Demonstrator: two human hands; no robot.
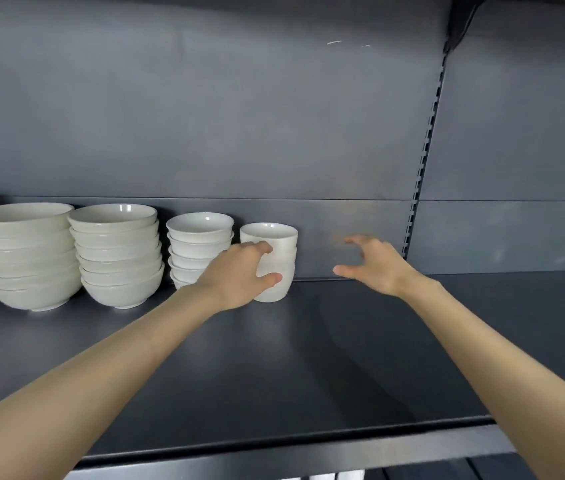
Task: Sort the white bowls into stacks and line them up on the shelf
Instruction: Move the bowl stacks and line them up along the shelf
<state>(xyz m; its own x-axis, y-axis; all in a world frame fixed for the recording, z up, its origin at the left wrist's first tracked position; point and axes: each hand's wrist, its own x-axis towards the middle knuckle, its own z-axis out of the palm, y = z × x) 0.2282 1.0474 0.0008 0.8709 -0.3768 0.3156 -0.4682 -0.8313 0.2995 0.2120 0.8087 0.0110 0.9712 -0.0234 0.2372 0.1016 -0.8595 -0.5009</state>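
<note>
The stack of tall white ceramic bowls [283, 263] stood at the right end of the size-graded row of white bowl stacks [118, 254] on the dark grey metal shelf [308, 358]. The left hand [239, 280] wrapped its grip round it, likely to align it; the right hand [374, 268] hovered just beside, open-fingered, empty.

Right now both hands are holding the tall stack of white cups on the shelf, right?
Not quite. In the head view, only the left hand holds the tall stack of white cups on the shelf. The right hand hovers open beside it, touching nothing.
</note>
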